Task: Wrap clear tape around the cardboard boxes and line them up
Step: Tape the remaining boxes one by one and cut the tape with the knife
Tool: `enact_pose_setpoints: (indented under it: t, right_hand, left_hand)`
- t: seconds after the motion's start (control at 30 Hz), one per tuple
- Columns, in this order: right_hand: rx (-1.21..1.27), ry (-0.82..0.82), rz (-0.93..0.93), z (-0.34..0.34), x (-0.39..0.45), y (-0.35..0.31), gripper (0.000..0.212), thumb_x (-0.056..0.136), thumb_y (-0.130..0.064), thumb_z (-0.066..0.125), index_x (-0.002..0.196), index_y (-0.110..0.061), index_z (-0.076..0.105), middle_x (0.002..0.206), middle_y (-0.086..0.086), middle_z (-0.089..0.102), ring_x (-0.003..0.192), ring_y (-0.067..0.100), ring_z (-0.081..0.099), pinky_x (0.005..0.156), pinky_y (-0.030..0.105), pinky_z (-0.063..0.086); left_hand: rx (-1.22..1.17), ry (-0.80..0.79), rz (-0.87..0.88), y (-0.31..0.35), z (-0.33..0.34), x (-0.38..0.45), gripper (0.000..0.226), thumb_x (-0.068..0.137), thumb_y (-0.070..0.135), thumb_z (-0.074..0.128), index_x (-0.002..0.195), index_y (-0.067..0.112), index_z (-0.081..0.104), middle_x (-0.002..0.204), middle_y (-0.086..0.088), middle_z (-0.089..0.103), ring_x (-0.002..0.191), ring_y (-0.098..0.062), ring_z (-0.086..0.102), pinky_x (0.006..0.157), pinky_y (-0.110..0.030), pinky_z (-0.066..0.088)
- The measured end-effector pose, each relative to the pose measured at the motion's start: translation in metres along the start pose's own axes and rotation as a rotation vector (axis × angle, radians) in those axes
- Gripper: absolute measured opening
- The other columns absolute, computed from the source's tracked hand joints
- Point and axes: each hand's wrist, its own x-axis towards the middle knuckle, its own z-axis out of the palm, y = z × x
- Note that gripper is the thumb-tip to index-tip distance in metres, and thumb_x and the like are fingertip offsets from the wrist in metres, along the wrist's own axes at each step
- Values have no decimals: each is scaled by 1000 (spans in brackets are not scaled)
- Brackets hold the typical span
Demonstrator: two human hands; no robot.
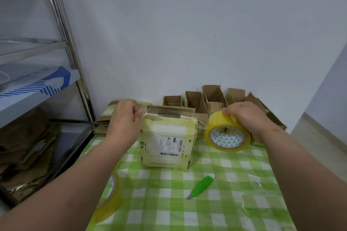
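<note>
Table's got a green-and-white checked plastic tablecloth (216, 202) over it. On it: a tape-wrapped cardboard box with a shipping label (168, 141) in the middle, a green utility knife (201, 185) in front, a second yellowish tape roll (110, 200) at the left edge, open brown cardboard boxes (212, 97) lined along the wall, flattened cardboard (103, 121) back left.

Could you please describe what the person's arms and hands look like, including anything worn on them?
Both forearms are bare right to the bottom edge of the picture, with no sleeves in view. The left hand and right hand wear no gloves, and no rings, watch or bracelet show. No markings are visible on either arm.
</note>
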Motion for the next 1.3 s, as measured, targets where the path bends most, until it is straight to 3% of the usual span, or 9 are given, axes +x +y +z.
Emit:
enact_pose_setpoints:
  t: [0.3, 0.37, 0.47, 0.57, 0.67, 0.83, 0.97, 1.17, 1.3]
  right_hand:
    - [-130, -15, -81, 0, 8, -2, 49, 86, -39, 58, 110, 5, 63, 106, 27, 64, 98, 38, 62, 94, 54, 46]
    - [-135, -28, -95, -1, 10, -1, 55, 84, -41, 56, 111, 6, 62, 96, 27, 61, 84, 30, 59, 89, 53, 48]
    - [-128, -26, -99, 0, 15, 1, 50, 87, -37, 56, 105, 9, 61, 83, 13, 50, 77, 23, 48, 71, 40, 40]
    - [-105, -27, -117, 3, 15, -2, 42, 78, -44, 54, 74, -3, 52, 75, 5, 43, 71, 22, 45, 67, 37, 33]
    - [-117, -33, -141, 7, 16, -4, 30, 76, -46, 53, 70, -17, 46, 72, 5, 40, 70, 21, 43, 67, 37, 30]
    - [-81, -60, -83, 8, 21, 7, 34, 91, -32, 58, 83, 1, 61, 80, 5, 49, 77, 22, 47, 70, 35, 38]
    - [-61, -108, -57, 17, 27, 19, 29, 93, -27, 61, 65, -18, 60, 80, -2, 53, 79, 21, 52, 75, 35, 41]
    - [-66, -159, -30, 27, 34, 30, 28, 92, -35, 63, 71, -16, 57, 75, 6, 57, 72, 24, 55, 72, 34, 42]
    - [-118, -168, -72, 36, 35, 32, 37, 94, -36, 61, 65, -16, 49, 68, 6, 49, 66, 22, 50, 66, 33, 36]
  left_hand:
    - [-414, -250, 44, -4, 9, 19, 17, 107, 18, 33, 91, 23, 37, 134, 9, 56, 108, -6, 58, 83, -30, 46]
    - [-422, -271, 24, -5, 11, 22, 17, 107, 18, 32, 90, 22, 35, 128, 8, 61, 93, -12, 59, 78, -33, 47]
    - [-453, -239, -28, -9, 14, 23, 18, 107, 17, 35, 89, 20, 35, 86, 16, 69, 67, -16, 48, 60, -33, 42]
    - [-479, -169, -82, -21, 20, 18, 20, 106, 18, 36, 87, 24, 38, 82, -1, 57, 71, -20, 45, 65, -36, 41]
    - [-456, -101, -141, -24, 28, 16, 24, 106, 21, 36, 83, 29, 37, 79, -4, 50, 68, -20, 42, 65, -37, 39]
    - [-389, -48, -230, -19, 39, 21, 23, 105, 20, 37, 83, 27, 36, 81, 1, 62, 66, -21, 45, 64, -36, 40]
    - [-409, -38, -302, -15, 43, 23, 19, 103, 13, 40, 86, 21, 37, 87, 9, 74, 67, -19, 47, 65, -34, 40]
    - [-210, -17, -294, -6, 41, 20, 14, 99, 10, 50, 91, 22, 48, 80, 17, 65, 68, -8, 55, 55, -26, 35]
    - [-147, 1, -282, -16, 36, 25, 18, 89, 13, 67, 83, 28, 57, 104, 0, 62, 86, -26, 63, 72, -35, 54]
